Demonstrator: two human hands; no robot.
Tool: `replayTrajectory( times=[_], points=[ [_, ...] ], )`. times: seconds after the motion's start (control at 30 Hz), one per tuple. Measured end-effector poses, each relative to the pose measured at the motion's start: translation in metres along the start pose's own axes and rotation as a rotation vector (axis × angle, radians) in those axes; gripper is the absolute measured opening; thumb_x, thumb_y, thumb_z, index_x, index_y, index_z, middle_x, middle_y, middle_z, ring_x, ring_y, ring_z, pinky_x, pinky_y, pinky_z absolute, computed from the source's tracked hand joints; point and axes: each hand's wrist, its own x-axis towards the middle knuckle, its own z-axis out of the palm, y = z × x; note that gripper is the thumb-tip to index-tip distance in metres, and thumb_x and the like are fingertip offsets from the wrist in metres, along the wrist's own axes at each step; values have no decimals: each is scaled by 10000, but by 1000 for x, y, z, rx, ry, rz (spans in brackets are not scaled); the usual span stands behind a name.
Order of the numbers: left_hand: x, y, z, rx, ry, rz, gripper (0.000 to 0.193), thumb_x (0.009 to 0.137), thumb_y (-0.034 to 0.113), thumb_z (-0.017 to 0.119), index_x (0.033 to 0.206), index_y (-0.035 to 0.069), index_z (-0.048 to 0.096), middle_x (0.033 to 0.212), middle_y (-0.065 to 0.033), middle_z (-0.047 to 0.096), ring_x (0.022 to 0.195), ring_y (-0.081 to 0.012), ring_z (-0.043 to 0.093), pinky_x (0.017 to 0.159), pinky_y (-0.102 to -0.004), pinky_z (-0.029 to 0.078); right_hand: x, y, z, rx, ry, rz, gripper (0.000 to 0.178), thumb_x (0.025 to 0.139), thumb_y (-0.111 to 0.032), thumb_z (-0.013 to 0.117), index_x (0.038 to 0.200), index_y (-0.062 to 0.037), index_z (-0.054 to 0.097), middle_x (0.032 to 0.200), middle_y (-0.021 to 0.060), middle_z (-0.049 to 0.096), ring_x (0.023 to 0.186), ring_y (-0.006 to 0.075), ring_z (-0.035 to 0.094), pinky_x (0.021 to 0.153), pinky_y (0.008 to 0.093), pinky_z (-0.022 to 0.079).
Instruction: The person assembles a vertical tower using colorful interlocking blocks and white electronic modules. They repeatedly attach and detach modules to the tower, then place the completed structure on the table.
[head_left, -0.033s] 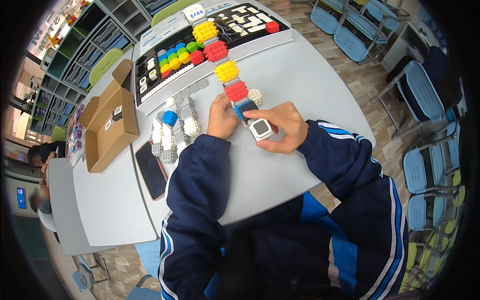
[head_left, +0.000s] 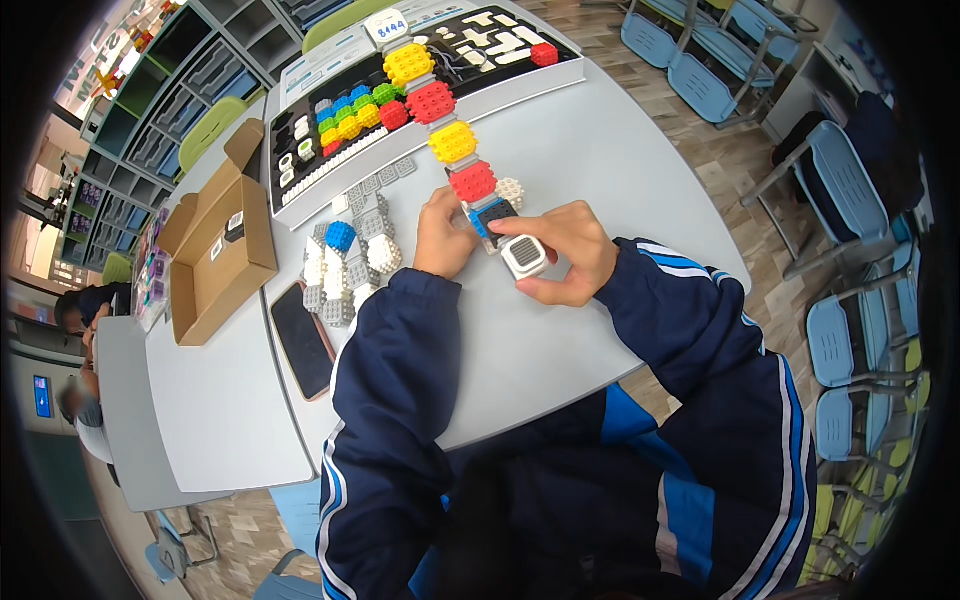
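Observation:
A tall chain of studded building blocks, yellow and red in turn with grey links between, runs from the open kit box towards me. A blue-and-black block forms its near end. My left hand is closed around that end from the left, its fingertips partly hidden behind the chain. My right hand pinches a white rounded-square block with a grey gridded face between thumb and fingers; its index finger reaches to the black part. Whether the white block is joined to the chain, I cannot tell. White studded blocks sit just behind.
The kit box with coloured and white parts stands at the back. Grey, white and blue blocks lie left of my hands, beside a dark phone. An open cardboard box is farther left. Blue chairs stand at right.
The white block in my right hand has tilted and shifted slightly to the right. My left hand and the chain stay almost in place.

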Motion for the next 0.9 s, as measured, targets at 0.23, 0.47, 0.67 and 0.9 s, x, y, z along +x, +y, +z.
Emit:
replayTrajectory(
  times=[0.23,0.47,0.67,0.9],
  points=[
    [3,0,-7,-58,-38,-139,403,636,-7,736,1032,20,669,1065,-145,626,1015,-279,600,905,-345,447,-3,24,-17,-33,88,-17,556,629,-105,620,1175,0,596,712,96,657,536,201,620,538,286,504],
    [6,-2,-4,-84,-69,-94,374,735,-60,659,1102,-10,605,1036,-127,641,962,-214,629,837,-324,501,-8,7,10,-10,28,-15,529,728,-189,753,1201,-14,593,629,32,592,452,143,524,449,258,423],
    [6,-14,-2,-147,-71,-128,301,826,-81,576,1122,-25,567,970,-127,656,899,-188,650,778,-315,539,-4,-1,24,4,36,10,537,738,-226,792,1193,-20,593,611,36,585,457,151,531,440,270,418],
    [6,-1,-5,-104,-59,-82,397,651,-39,727,1040,3,659,1059,-119,660,1011,-250,616,917,-332,450,0,5,5,-142,140,-118,511,586,-115,715,1075,11,638,635,78,609,487,225,571,476,295,458]
  ],
)
